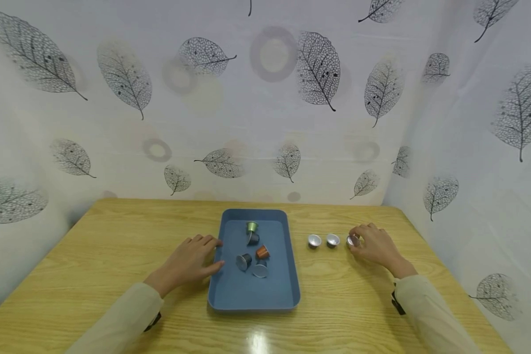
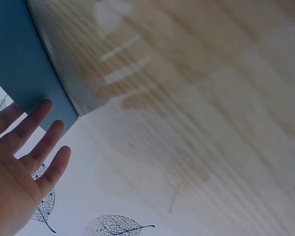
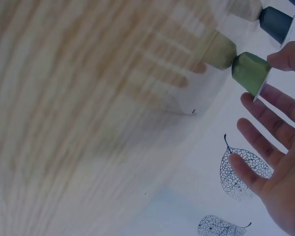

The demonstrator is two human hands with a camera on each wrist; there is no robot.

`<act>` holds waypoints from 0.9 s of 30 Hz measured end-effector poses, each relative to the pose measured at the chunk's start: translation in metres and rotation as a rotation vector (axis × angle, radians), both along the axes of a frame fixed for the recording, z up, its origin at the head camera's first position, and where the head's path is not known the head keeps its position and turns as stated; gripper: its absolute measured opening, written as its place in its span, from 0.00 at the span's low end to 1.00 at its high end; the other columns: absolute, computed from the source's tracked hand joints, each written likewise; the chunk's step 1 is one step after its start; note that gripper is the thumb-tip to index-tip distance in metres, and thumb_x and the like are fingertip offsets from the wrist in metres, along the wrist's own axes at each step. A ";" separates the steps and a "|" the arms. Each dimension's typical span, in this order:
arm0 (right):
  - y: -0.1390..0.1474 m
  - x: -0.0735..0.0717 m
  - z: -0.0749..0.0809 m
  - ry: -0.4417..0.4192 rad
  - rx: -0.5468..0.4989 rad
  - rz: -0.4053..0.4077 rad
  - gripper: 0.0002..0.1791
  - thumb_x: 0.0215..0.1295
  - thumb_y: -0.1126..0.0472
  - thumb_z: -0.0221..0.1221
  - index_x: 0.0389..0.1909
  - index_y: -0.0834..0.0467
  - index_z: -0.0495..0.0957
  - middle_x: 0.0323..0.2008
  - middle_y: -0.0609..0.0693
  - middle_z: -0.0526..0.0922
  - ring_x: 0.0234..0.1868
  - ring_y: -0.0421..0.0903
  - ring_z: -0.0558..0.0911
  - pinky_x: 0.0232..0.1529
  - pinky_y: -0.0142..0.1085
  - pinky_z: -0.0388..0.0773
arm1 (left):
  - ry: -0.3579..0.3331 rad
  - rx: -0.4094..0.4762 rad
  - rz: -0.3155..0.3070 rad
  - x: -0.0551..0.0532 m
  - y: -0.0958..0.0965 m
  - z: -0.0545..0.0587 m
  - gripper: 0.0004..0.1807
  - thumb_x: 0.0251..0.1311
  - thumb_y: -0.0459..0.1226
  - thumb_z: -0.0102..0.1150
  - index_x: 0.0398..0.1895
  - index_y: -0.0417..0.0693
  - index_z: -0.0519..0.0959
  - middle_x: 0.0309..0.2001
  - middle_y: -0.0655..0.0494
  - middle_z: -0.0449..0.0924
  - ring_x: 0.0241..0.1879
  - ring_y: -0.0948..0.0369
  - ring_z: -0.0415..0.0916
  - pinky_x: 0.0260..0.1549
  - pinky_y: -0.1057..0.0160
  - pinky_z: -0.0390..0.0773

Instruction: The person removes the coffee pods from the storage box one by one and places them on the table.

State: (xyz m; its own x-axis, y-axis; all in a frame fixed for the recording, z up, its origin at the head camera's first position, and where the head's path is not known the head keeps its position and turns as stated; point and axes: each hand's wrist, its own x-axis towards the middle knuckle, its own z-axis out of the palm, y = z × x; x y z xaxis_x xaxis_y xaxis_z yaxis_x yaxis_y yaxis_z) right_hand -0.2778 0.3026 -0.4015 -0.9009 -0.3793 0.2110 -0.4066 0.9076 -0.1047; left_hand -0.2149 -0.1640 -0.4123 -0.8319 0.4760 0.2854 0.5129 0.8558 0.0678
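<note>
Green capsule [image 3: 250,71] sits partly hidden by the right grip [image 1: 375,245].

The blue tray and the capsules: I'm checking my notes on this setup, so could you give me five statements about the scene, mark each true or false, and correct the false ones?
1. The copper capsule lies inside the blue tray. True.
2. The left hand is holding a capsule. False: it is at the tray's left side, with no capsule in it.
3. The right hand is at the rightmost capsule of the row on the table. True.
4. The capsules in that row stand with their lids facing down. False: the lids face up.
5. The capsule at the right hand has a blue body. False: the right wrist view shows it green.
</note>
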 end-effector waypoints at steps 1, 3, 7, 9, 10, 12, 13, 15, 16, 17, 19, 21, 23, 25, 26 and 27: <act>0.000 0.000 0.000 0.000 0.003 -0.001 0.17 0.49 0.55 0.63 0.41 0.57 0.78 0.36 0.50 0.79 0.42 0.53 0.75 0.37 0.53 0.71 | 0.001 -0.001 0.000 0.000 0.000 0.000 0.26 0.55 0.56 0.54 0.50 0.49 0.75 0.48 0.54 0.76 0.47 0.53 0.73 0.44 0.51 0.73; 0.000 0.000 0.000 -0.003 0.009 0.001 0.17 0.49 0.55 0.63 0.41 0.57 0.78 0.36 0.50 0.79 0.41 0.53 0.75 0.37 0.53 0.71 | 0.000 0.000 0.001 0.000 0.000 0.000 0.26 0.55 0.56 0.54 0.50 0.49 0.75 0.48 0.54 0.76 0.47 0.53 0.73 0.44 0.51 0.73; 0.000 0.000 0.001 -0.012 0.004 0.003 0.17 0.50 0.55 0.62 0.42 0.57 0.78 0.37 0.51 0.79 0.41 0.53 0.75 0.37 0.53 0.71 | 0.005 -0.001 0.001 0.000 0.000 -0.001 0.26 0.55 0.56 0.54 0.50 0.49 0.75 0.48 0.54 0.76 0.47 0.54 0.73 0.43 0.51 0.73; 0.000 -0.001 0.000 -0.014 -0.001 0.005 0.18 0.50 0.55 0.62 0.42 0.57 0.78 0.37 0.51 0.79 0.40 0.53 0.75 0.37 0.54 0.70 | 0.005 0.001 0.002 0.000 0.000 -0.001 0.26 0.55 0.56 0.54 0.50 0.49 0.75 0.48 0.55 0.76 0.47 0.54 0.73 0.43 0.51 0.73; 0.000 -0.001 0.000 -0.015 -0.003 0.004 0.18 0.50 0.55 0.62 0.42 0.57 0.78 0.37 0.51 0.79 0.40 0.53 0.75 0.37 0.54 0.70 | 0.005 0.000 0.002 0.000 0.000 -0.001 0.26 0.55 0.56 0.54 0.50 0.50 0.75 0.48 0.55 0.76 0.47 0.54 0.73 0.43 0.51 0.73; 0.000 -0.001 0.000 -0.019 -0.006 0.003 0.18 0.50 0.55 0.62 0.43 0.57 0.78 0.37 0.51 0.79 0.41 0.53 0.75 0.38 0.54 0.70 | 0.005 0.000 0.002 -0.001 0.000 -0.001 0.26 0.55 0.56 0.54 0.50 0.50 0.75 0.48 0.55 0.76 0.47 0.54 0.73 0.43 0.51 0.73; 0.000 -0.001 0.000 -0.022 -0.006 0.002 0.18 0.50 0.55 0.62 0.43 0.57 0.78 0.37 0.51 0.79 0.41 0.53 0.75 0.38 0.54 0.70 | 0.005 0.000 0.002 -0.001 0.000 -0.001 0.26 0.55 0.56 0.54 0.50 0.50 0.75 0.48 0.55 0.76 0.47 0.54 0.73 0.43 0.51 0.73; 0.000 -0.001 0.000 -0.029 -0.010 -0.002 0.18 0.50 0.55 0.62 0.43 0.56 0.78 0.38 0.51 0.79 0.41 0.54 0.75 0.39 0.55 0.70 | 0.004 0.000 0.001 0.000 0.000 -0.001 0.26 0.55 0.56 0.54 0.50 0.50 0.75 0.48 0.55 0.76 0.47 0.53 0.73 0.43 0.51 0.73; 0.001 0.000 0.000 -0.033 -0.011 -0.005 0.19 0.50 0.55 0.62 0.44 0.57 0.78 0.38 0.52 0.79 0.42 0.54 0.75 0.39 0.55 0.69 | 0.003 0.000 0.001 0.000 0.000 -0.001 0.26 0.55 0.56 0.54 0.50 0.50 0.75 0.48 0.55 0.76 0.47 0.53 0.73 0.43 0.51 0.73; 0.001 0.000 -0.001 -0.037 -0.014 -0.006 0.19 0.50 0.55 0.62 0.44 0.57 0.78 0.38 0.52 0.79 0.42 0.54 0.75 0.39 0.55 0.69 | 0.003 0.002 0.001 0.000 0.000 -0.001 0.26 0.55 0.56 0.54 0.50 0.50 0.75 0.48 0.55 0.76 0.47 0.53 0.73 0.43 0.51 0.73; 0.002 0.000 -0.001 -0.042 -0.018 -0.009 0.20 0.50 0.54 0.62 0.44 0.57 0.77 0.38 0.52 0.79 0.42 0.54 0.74 0.40 0.55 0.69 | 0.003 0.003 0.000 0.000 0.000 0.000 0.26 0.55 0.56 0.55 0.50 0.50 0.75 0.48 0.55 0.76 0.47 0.53 0.73 0.43 0.51 0.73; 0.002 0.000 -0.002 -0.044 -0.024 -0.013 0.20 0.50 0.54 0.62 0.45 0.57 0.77 0.39 0.52 0.79 0.43 0.54 0.74 0.40 0.54 0.69 | 0.002 0.006 0.000 0.000 0.000 0.000 0.25 0.54 0.55 0.55 0.49 0.50 0.75 0.48 0.55 0.76 0.47 0.53 0.73 0.43 0.51 0.73; 0.002 -0.001 -0.002 -0.043 -0.031 -0.013 0.21 0.50 0.54 0.62 0.45 0.57 0.77 0.39 0.51 0.79 0.43 0.54 0.74 0.41 0.54 0.69 | 0.002 0.008 0.000 0.000 0.000 0.000 0.25 0.54 0.55 0.55 0.49 0.49 0.75 0.48 0.55 0.76 0.47 0.53 0.73 0.43 0.51 0.73; 0.001 -0.001 -0.001 -0.035 -0.032 -0.008 0.21 0.50 0.53 0.61 0.45 0.58 0.77 0.39 0.51 0.79 0.43 0.54 0.74 0.41 0.54 0.68 | 0.000 0.008 0.001 0.000 0.000 0.000 0.25 0.54 0.55 0.55 0.49 0.49 0.75 0.48 0.55 0.76 0.47 0.53 0.73 0.43 0.51 0.73; 0.001 -0.001 -0.001 -0.031 -0.034 -0.007 0.21 0.51 0.53 0.61 0.46 0.58 0.77 0.39 0.51 0.79 0.43 0.54 0.74 0.41 0.54 0.68 | -0.001 0.008 0.001 0.000 0.000 0.000 0.25 0.54 0.55 0.55 0.49 0.49 0.75 0.48 0.55 0.76 0.47 0.53 0.73 0.43 0.51 0.73; 0.000 -0.001 0.000 -0.028 -0.034 -0.006 0.21 0.51 0.53 0.61 0.46 0.58 0.77 0.39 0.51 0.79 0.43 0.54 0.74 0.41 0.54 0.68 | -0.003 0.008 0.002 0.000 0.000 0.000 0.25 0.54 0.55 0.55 0.49 0.49 0.75 0.48 0.55 0.76 0.47 0.53 0.73 0.44 0.51 0.73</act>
